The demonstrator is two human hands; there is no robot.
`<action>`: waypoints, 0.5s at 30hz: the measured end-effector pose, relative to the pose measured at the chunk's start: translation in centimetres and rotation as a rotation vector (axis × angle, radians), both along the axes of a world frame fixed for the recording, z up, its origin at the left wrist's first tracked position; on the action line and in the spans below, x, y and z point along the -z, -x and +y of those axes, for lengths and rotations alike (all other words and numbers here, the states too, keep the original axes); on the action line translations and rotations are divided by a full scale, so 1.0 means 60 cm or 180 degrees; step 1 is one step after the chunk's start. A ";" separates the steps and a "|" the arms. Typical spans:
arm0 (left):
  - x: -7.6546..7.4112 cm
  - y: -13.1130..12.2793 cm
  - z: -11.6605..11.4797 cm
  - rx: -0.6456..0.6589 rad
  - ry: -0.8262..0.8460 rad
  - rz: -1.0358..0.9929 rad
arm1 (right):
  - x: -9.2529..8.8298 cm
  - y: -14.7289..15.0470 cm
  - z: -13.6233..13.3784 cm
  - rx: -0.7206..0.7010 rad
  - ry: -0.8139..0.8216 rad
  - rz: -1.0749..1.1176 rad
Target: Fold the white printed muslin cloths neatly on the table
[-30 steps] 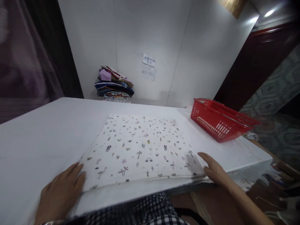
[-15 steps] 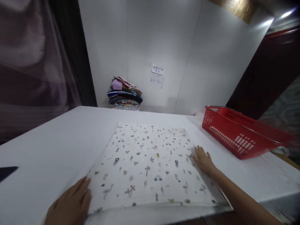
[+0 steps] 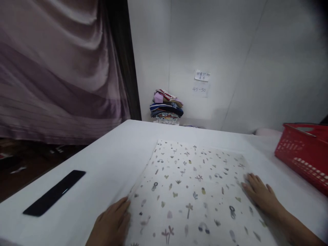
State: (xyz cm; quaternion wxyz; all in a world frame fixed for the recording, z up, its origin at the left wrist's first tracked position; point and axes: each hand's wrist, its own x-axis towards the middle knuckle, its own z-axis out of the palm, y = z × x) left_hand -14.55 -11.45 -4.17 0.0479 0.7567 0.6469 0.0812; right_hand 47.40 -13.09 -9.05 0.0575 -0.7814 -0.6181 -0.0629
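Note:
A white cloth (image 3: 179,194) printed with small palms, rainbows, cacti and pineapples lies flat across the table in front of me. My left hand (image 3: 112,222) rests on its near left edge, fingers stretched out and close together. On the right edge of the cloth lies my right hand (image 3: 261,193), palm down with fingers extended. Neither hand grasps anything. The near end of the cloth runs out of the picture at the bottom.
A flat black object (image 3: 55,193), long and thin, lies on the white table (image 3: 110,159) at left. Folded clothes (image 3: 166,106) are stacked beyond the table's far edge. A red plastic basket (image 3: 304,153) stands at right. Purple curtain (image 3: 64,68) hangs at left; paper notes (image 3: 201,83) are on the wall.
My view has turned left, so the scene sits further right and the whole black object shows. Both hands stay on the cloth's side edges.

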 end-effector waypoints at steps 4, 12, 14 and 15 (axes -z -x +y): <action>-0.071 -0.049 0.064 0.0310 0.0191 0.0071 | -0.011 0.010 0.067 -0.0433 -0.0047 -0.0050; -0.071 -0.210 0.281 0.0695 0.0342 0.0229 | 0.015 -0.005 0.154 -0.0234 0.0079 0.0155; -0.042 -0.210 0.312 0.0604 0.0419 0.0253 | 0.019 -0.014 0.150 -0.0219 0.0148 0.0161; -0.031 -0.207 0.320 0.0587 0.0434 0.0242 | 0.018 -0.016 0.149 -0.0130 0.0190 0.0188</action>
